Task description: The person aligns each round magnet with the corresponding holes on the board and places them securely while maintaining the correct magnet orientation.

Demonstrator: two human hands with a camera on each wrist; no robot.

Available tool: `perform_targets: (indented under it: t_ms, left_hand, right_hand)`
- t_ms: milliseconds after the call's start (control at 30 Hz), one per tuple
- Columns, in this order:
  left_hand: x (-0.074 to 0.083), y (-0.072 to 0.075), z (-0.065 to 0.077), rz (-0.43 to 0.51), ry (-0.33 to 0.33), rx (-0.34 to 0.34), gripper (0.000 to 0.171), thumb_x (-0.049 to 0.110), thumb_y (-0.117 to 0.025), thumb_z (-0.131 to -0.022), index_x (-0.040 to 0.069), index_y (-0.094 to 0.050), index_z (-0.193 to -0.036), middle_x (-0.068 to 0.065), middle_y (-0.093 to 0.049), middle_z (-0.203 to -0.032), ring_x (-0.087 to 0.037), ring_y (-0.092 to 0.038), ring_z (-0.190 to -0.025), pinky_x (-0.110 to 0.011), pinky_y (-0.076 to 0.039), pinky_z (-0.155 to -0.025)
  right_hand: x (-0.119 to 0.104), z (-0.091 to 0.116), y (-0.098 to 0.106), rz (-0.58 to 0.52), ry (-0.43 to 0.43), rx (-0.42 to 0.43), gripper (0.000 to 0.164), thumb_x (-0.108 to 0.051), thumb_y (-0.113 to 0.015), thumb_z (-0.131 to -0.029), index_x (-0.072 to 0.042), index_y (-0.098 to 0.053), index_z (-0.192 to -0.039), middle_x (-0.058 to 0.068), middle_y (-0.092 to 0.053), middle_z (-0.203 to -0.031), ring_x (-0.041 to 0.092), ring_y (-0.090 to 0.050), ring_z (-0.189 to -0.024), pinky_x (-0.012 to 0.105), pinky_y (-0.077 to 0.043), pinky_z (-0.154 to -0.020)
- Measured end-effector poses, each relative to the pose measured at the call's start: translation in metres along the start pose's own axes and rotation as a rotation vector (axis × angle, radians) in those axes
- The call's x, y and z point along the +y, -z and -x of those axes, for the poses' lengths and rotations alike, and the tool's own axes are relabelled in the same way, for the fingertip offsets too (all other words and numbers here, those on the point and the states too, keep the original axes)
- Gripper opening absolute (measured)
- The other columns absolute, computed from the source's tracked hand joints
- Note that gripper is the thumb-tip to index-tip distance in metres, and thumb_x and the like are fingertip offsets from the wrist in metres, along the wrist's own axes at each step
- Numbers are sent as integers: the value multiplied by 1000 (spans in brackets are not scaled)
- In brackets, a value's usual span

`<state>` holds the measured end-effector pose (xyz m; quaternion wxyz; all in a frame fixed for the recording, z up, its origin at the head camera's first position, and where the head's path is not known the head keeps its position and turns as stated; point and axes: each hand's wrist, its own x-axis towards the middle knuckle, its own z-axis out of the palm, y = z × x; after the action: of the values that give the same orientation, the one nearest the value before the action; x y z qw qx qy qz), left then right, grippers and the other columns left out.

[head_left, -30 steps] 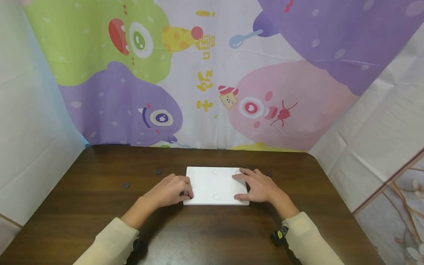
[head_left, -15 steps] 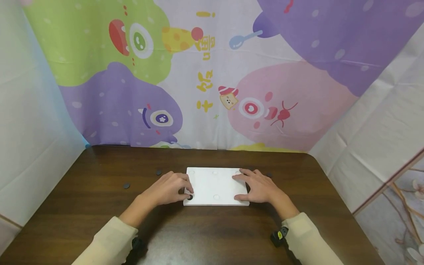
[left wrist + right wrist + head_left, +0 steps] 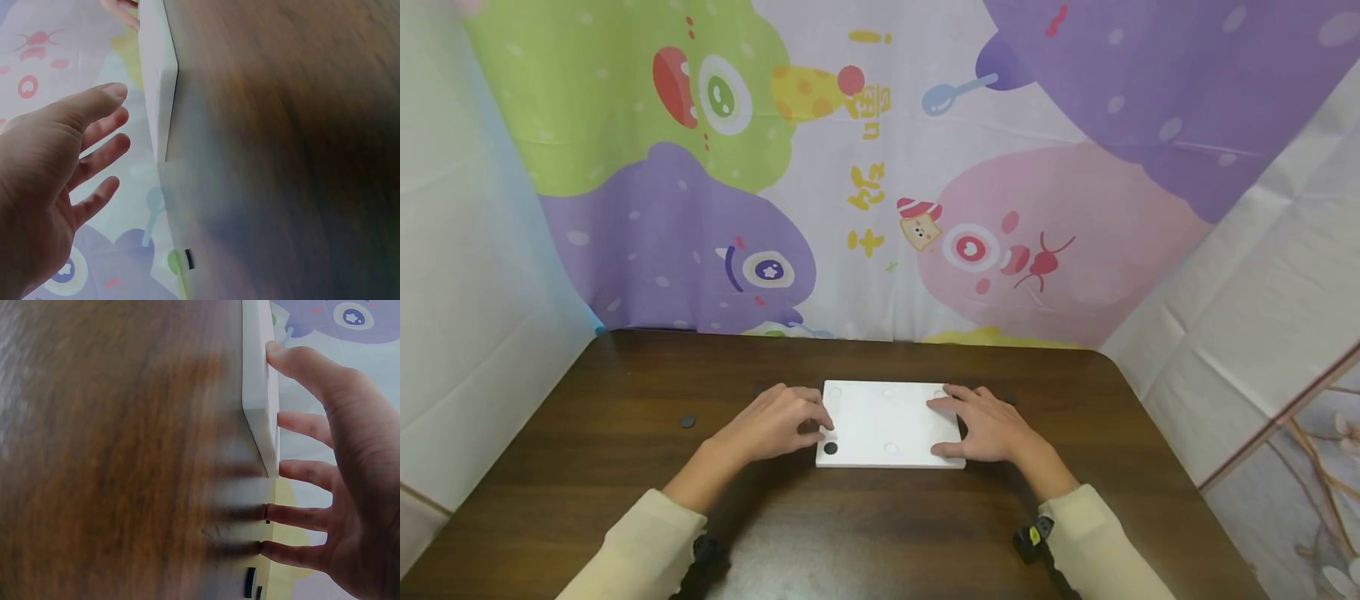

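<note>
Cartoon creatures in green, purple and pink, with yellow lettering set sideways, fill the cloth [image 3: 820,200] behind the table. White sheets hang on the left and right, and at the far right edge a panel [image 3: 1318,483] shows branches and pale flowers. Brown wood grain runs across the table [image 3: 880,525], which shines at its near side.

On the table, towards the far side and about midway between left and right, lies a white board [image 3: 880,421], flat and longer from left to right. Shallow round recesses show along its far side and at the middle of its near side. One black disc [image 3: 831,448] lies flat at the board's near left corner.

Just above the board's left edge hovers the left hand [image 3: 775,423], holding nothing; its thumb and fingers are apart and loosely bent, just beside the black disc but clear of it. The right hand [image 3: 988,425] is spread out, gripping nothing, and rests at the board's right end: the thumb touches the near part, the forefinger and middle finger the far part.

More dark discs lie on the table: a left disc [image 3: 687,422] well apart from the board, another [image 3: 759,389] partly hidden by the left hand, and a right disc [image 3: 1011,399] just past the right hand. Both forearms wear cream sleeves [image 3: 640,542].
</note>
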<state>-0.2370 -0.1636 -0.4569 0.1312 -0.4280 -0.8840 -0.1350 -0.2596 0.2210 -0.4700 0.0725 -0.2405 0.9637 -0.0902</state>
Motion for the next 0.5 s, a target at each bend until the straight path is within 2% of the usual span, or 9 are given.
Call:
perform_targets:
  t_ms: [233,500]
  left_hand:
    - [-2,6,6,-7,34,-14,12,12,-95,-90,16,-90,-101,4,-81,-95,-6,-73,-76,-16,-50,-65]
    - [-5,8,9,-62,84,-6,13,16,-95,-90,18,-90,-101,5,-81,-98,-2,-64,-70,-18,-47,-65]
  right_hand:
    - [-1,0,0,-1,-1,-6,86,-71,-81,-91,-29,-60,-164,13,-48,-179,44,-58,-143,75,-57,-103]
    - [-1,0,0,-1,3,3,85,-70,-81,-92,-29,-60,-164,13,-48,-179,46,-58,-144,75,-56,-104]
